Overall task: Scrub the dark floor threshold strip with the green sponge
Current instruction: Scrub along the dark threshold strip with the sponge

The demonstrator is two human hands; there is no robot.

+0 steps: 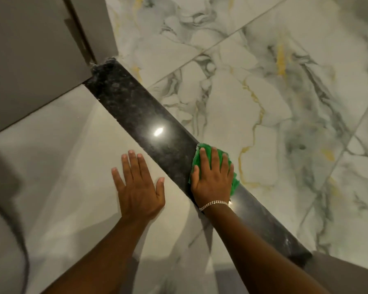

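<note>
A dark speckled threshold strip runs diagonally from the upper left door frame to the lower right. My right hand presses flat on the green sponge, which lies on the strip and overlaps its far edge onto the marble tile; most of the sponge is hidden under the palm. A silver bracelet sits on that wrist. My left hand rests flat, fingers spread, on the plain pale floor just beside the strip, holding nothing.
A grey door frame and wall stand at the upper left, meeting the strip's far end. White marble-patterned tiles with grey and gold veins fill the right side. A blurred grey object sits at the left edge.
</note>
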